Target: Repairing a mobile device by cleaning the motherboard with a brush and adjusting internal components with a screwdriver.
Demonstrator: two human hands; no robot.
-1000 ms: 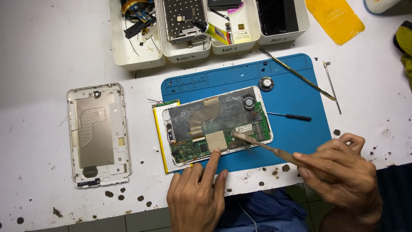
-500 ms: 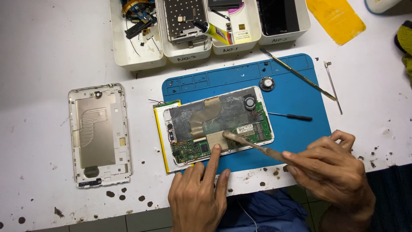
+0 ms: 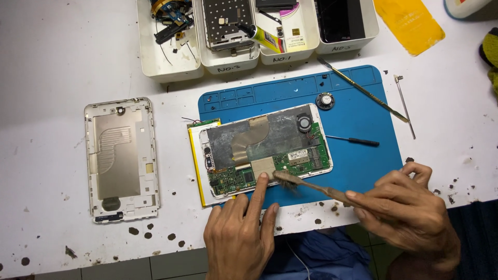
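Observation:
An opened tablet (image 3: 262,148) lies on a blue work mat (image 3: 358,109), its green circuit board and grey shielding exposed. My left hand (image 3: 241,236) rests at the tablet's near edge, index finger pressing on the board. A thin wooden-handled brush (image 3: 311,185) is gripped by my right hand (image 3: 410,215), its bristle end touching the board right beside my left fingertip.
The tablet's gold back cover (image 3: 122,158) lies to the left on the white table. Several white bins (image 3: 228,33) with parts line the far edge. A metal spudger (image 3: 363,91), a small screwdriver (image 3: 353,140), a round speaker (image 3: 325,100) and a metal pick (image 3: 404,106) lie around the mat.
The brush tip has slid leftward along the circuit board toward my left index finger. My right hand followed it left. My left hand stayed in place.

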